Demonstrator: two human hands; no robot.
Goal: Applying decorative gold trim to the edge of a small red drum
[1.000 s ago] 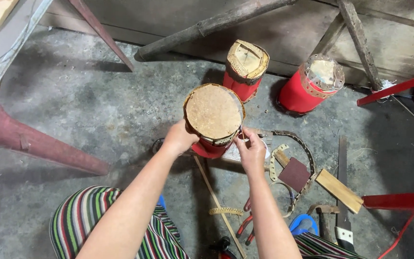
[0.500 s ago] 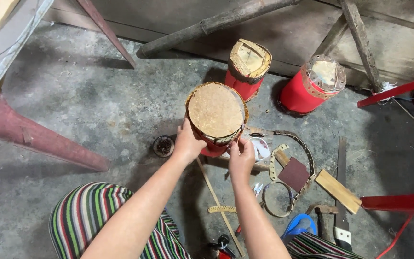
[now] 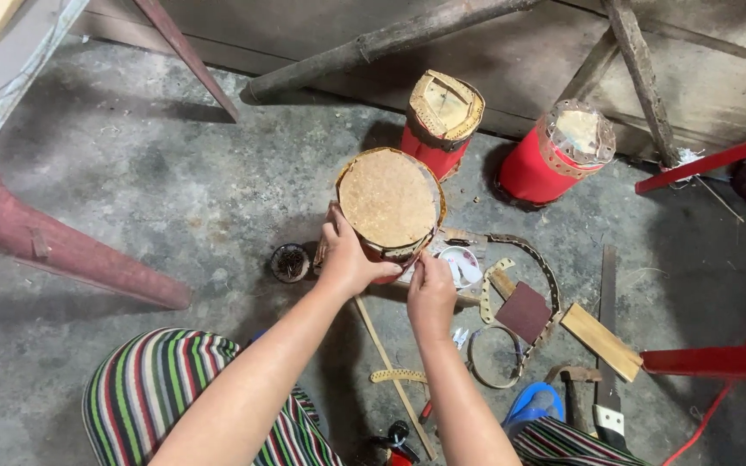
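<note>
Right hand (image 3: pixel 431 289) has slid under the near rim since a second ago; drum (image 3: pixel 388 203) tipped a bit more toward me. Left to right: red table leg (image 3: pixel 62 250) on the concrete, small round brush (image 3: pixel 290 262), then my left hand (image 3: pixel 346 259) gripping the drum's left side. Right hand pinches its lower edge. Drum held off the floor, skin up. Beyond: two red drums (image 3: pixel 439 121) (image 3: pixel 556 155), sandpaper block (image 3: pixel 524 311), saw (image 3: pixel 606 336).

Left of left hand (image 3: pixel 347 259): bare concrete floor (image 3: pixel 157 190), open up to the red leg (image 3: pixel 62 250); one small round brush (image 3: pixel 290 262) just beside.
Right of right hand (image 3: pixel 431 293): blocked by leather strap (image 3: pixel 533 259), wood block (image 3: pixel 602 341), saw (image 3: pixel 606 345).
Beyond both hands: two red drums (image 3: pixel 554 151), near.
</note>
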